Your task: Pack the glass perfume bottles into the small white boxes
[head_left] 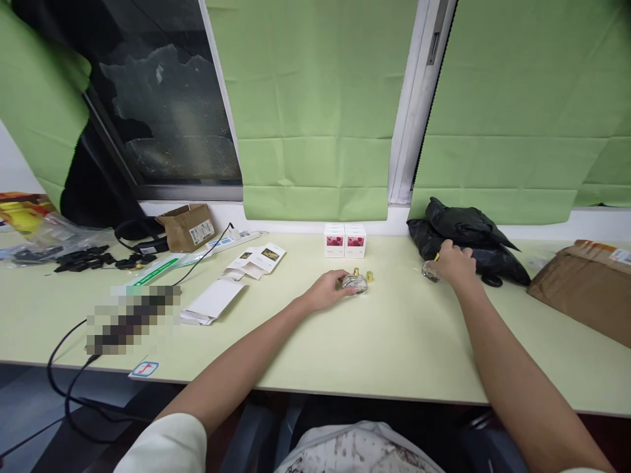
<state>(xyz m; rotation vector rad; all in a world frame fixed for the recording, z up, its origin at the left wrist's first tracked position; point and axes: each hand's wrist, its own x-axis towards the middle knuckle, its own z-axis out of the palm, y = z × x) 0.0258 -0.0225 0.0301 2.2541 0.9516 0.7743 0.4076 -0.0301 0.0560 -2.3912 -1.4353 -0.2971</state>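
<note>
A small rounded glass perfume bottle (355,283) with a gold neck stands on the table. My left hand (327,291) is closed around its left side, thumb at the front. Just right of this bottle sits a gold cap (369,276), apart from my fingers. Farther right, my right hand (457,264) reaches beside the black plastic bags. Its fingers are closed on a second glass perfume bottle (430,271), partly covered by the hand, with a bit of gold showing at the fingertips. Behind the first bottle stand white boxes with pink flower pictures (345,243).
Black plastic bags (473,243) and a brown carton (586,286) lie at the right. Flattened white boxes (214,301), an opened cardboard box (190,230), black cables and small black parts (83,258) are at the left. Green curtains (320,112) hang behind the table.
</note>
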